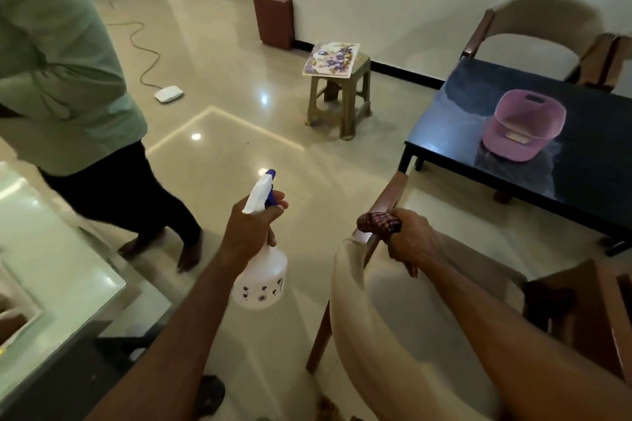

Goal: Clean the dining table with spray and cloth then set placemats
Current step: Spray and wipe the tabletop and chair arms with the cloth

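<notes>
Table: the dark dining table (533, 161) sits off to the right, well apart from both hands, glossy and reflecting the room. Nothing sprayed yet by the look of it, so the cleaning has not started.
Chair: a cream chair (403, 335) stands right in front, between the person and the table. Risk here is walking into it or dragging it into the table edge while both hands are full.
Bystander: another person (68, 79) is stepping across the shiny floor on the left, barefoot. A stray squirt that way would wet the tiles and make a slip likely.
Cap: a pink cap (523, 128) lies on the tabletop. Spray first and it gets soaked; wipe around it and a patch stays dirty. My call: it must come off first.
Placemats: a flowered placemat (331, 60) waits on a small stool (342, 102) near the wall, away from the table. I cannot tell if it is one or a stack.
Bottle: the white spray bottle (261, 278) hangs from the left hand (251, 225), fingers curled round the neck with one on the blue trigger. Nozzle points at open floor, so an early squeeze wastes spray there.
Cloth: the right hand (410, 237) grips a bunched checked cloth (378, 223), pressed against the chair's top rail. The cloth could snag on it.
</notes>
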